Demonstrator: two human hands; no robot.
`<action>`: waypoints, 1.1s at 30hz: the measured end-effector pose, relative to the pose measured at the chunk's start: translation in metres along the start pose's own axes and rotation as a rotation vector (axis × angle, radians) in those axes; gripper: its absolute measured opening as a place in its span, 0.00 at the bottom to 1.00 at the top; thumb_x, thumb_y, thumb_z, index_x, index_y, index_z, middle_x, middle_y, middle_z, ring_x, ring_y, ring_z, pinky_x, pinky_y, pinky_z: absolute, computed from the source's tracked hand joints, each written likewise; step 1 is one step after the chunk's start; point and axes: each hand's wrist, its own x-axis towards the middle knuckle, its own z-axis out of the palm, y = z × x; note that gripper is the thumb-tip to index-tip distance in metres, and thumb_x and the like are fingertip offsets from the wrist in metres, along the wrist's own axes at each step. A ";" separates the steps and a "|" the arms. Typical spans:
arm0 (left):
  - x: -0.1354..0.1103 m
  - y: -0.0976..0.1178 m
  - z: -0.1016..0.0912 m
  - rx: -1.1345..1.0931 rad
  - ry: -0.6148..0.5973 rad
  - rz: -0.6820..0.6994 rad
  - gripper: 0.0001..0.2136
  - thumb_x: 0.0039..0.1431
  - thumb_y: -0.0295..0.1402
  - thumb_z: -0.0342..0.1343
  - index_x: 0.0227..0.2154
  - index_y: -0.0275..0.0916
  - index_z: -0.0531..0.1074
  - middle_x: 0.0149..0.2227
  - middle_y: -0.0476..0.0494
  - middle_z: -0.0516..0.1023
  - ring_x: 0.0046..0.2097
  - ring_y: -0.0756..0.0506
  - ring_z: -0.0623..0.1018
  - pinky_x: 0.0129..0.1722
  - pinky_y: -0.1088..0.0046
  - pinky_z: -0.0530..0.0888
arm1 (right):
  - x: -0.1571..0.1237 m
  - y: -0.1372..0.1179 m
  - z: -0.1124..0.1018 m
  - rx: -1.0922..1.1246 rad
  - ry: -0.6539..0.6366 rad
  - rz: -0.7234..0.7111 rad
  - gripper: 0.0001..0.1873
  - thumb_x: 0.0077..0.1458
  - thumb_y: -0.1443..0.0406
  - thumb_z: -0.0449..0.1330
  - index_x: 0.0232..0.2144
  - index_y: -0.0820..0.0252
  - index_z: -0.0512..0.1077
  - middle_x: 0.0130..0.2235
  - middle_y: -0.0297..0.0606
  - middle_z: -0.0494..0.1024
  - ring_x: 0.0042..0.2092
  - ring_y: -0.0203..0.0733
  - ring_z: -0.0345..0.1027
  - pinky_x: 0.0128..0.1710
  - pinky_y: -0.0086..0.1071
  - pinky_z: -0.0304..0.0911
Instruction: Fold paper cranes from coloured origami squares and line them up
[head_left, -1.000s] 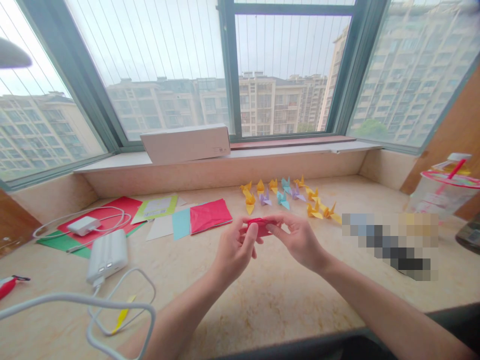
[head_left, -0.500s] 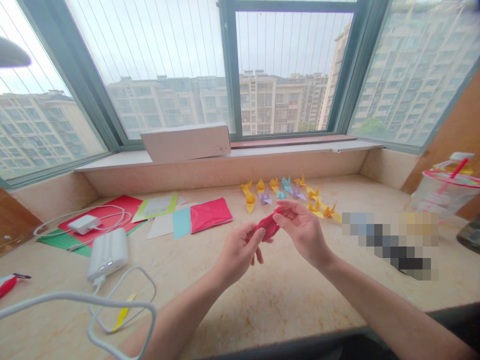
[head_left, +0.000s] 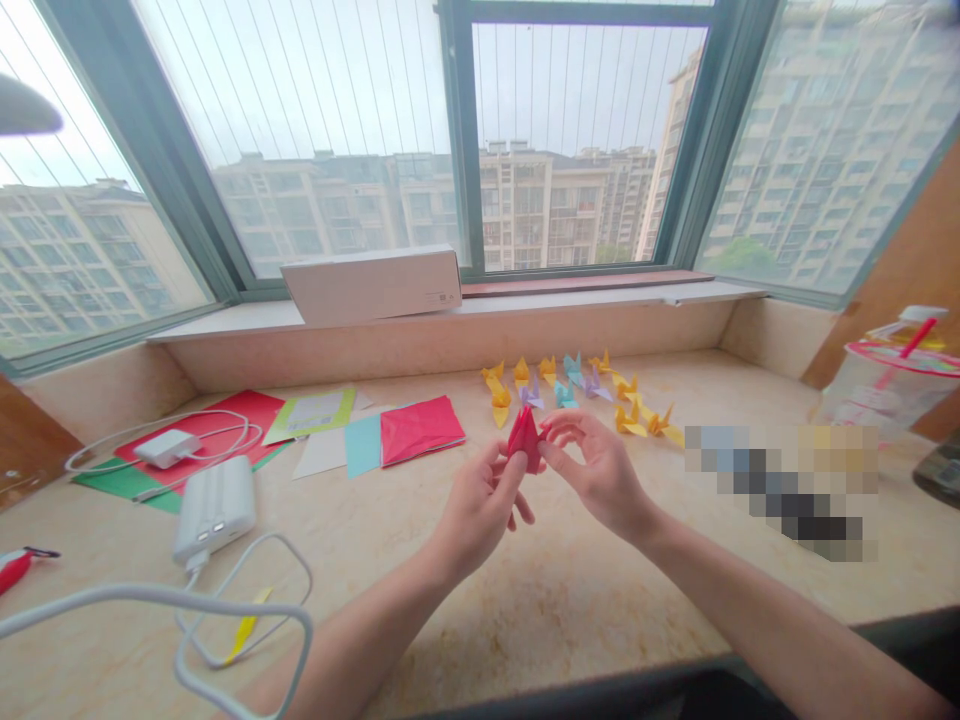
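A small folded red paper piece point(head_left: 524, 438) stands upright between my two hands above the marble sill. My left hand point(head_left: 480, 505) pinches its lower edge with thumb and forefinger. My right hand point(head_left: 596, 470) pinches its right side with curled fingers. Just beyond them lie several finished paper cranes point(head_left: 570, 392) in yellow, blue and purple. A red paper sheet point(head_left: 418, 428) lies to the left on a stack of coloured sheets point(head_left: 330, 432).
A white power bank point(head_left: 216, 508) with a looping white cable point(head_left: 247, 620) sits at the left, beside a charger point(head_left: 168, 448) on red and green paper. A long white box point(head_left: 373, 284) rests on the window ledge. A lidded drink cup point(head_left: 889, 385) stands at the right.
The red paper piece lay flat and wide between both hands; it was tilted and now stands upright as a narrow pointed shape. Both hands stayed in place, close together.
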 end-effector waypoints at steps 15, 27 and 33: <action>-0.002 -0.002 -0.001 0.061 -0.005 0.003 0.18 0.66 0.46 0.51 0.38 0.35 0.77 0.31 0.43 0.80 0.20 0.53 0.75 0.16 0.80 0.67 | -0.001 -0.003 -0.001 -0.073 -0.071 -0.041 0.08 0.56 0.68 0.61 0.39 0.53 0.70 0.40 0.37 0.78 0.42 0.44 0.71 0.45 0.41 0.65; -0.001 0.003 -0.002 0.034 -0.002 -0.002 0.19 0.66 0.46 0.51 0.38 0.33 0.76 0.39 0.37 0.82 0.19 0.54 0.75 0.15 0.81 0.66 | 0.000 -0.010 -0.005 -0.097 -0.081 -0.240 0.06 0.58 0.68 0.62 0.38 0.51 0.75 0.45 0.40 0.75 0.55 0.49 0.66 0.56 0.48 0.62; -0.002 0.005 -0.004 0.093 0.023 0.016 0.15 0.64 0.43 0.54 0.40 0.35 0.75 0.37 0.40 0.81 0.21 0.54 0.74 0.16 0.82 0.66 | 0.002 -0.008 -0.008 -0.233 -0.023 -0.294 0.10 0.56 0.70 0.63 0.40 0.52 0.73 0.51 0.43 0.70 0.55 0.50 0.66 0.55 0.49 0.65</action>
